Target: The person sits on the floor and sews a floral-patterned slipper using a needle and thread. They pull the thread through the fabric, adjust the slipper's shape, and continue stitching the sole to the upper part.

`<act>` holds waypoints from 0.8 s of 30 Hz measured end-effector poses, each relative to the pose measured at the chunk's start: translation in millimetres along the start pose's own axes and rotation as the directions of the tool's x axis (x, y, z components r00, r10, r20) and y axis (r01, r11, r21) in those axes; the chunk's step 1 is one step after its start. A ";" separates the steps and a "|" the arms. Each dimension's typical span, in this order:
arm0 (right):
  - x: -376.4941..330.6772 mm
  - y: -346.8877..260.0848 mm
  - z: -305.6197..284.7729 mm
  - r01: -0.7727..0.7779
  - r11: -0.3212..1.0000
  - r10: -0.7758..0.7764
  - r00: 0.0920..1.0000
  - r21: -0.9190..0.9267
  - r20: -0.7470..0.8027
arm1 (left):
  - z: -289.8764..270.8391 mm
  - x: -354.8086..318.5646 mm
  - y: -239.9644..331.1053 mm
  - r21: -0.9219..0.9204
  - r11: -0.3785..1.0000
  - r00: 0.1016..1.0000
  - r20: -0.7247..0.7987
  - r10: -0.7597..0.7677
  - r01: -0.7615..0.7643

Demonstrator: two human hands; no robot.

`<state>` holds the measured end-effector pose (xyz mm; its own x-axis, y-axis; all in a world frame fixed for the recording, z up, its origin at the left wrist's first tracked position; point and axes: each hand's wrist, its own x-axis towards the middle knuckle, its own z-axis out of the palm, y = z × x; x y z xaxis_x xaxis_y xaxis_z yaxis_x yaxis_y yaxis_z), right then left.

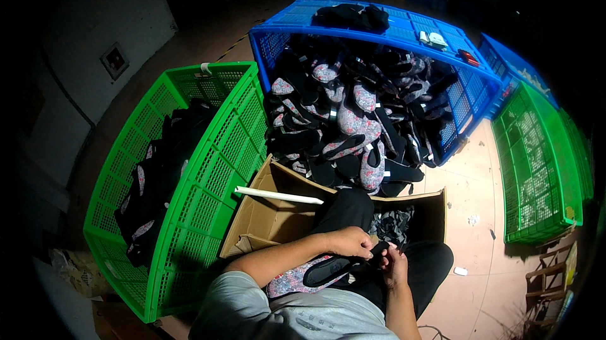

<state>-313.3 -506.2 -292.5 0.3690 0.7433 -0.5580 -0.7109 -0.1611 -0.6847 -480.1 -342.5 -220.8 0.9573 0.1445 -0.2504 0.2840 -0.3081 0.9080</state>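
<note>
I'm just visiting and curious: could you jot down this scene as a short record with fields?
Left hand: grips a black strap over a floral slipper on the lap
Right hand: pinches the same strap's end
Cardboard box: open, by the knees, white tube across it
Blue crate: heaped with slippers
Left green crate: dark slippers inside
Right green crate: at the right

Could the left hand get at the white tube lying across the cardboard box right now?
Probably yes, once freed: the white tube lies uncovered on the box just beyond the left hand, nothing between them, though that hand now grips a shoe.
</note>
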 end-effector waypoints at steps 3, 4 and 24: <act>-0.4 -0.2 0.7 -0.002 1.000 0.002 1.000 -0.005 -0.006 | -0.1 0.3 -0.1 0.010 1.000 1.000 0.002 0.007 -0.007; -0.8 -0.8 1.3 -0.003 1.000 0.003 1.000 -0.007 -0.007 | -0.3 0.4 0.3 0.015 1.000 1.000 0.004 0.009 -0.009; -3.2 -2.6 8.4 -0.005 1.000 0.005 1.000 -0.023 0.007 | 0.9 3.5 -3.8 0.066 0.998 1.000 0.003 0.010 -0.010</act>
<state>-317.6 -502.7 -285.0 0.3614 0.7471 -0.5579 -0.6986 -0.1794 -0.6927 -477.8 -341.7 -225.4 0.9602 0.1383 -0.2426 0.2773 -0.3708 0.8863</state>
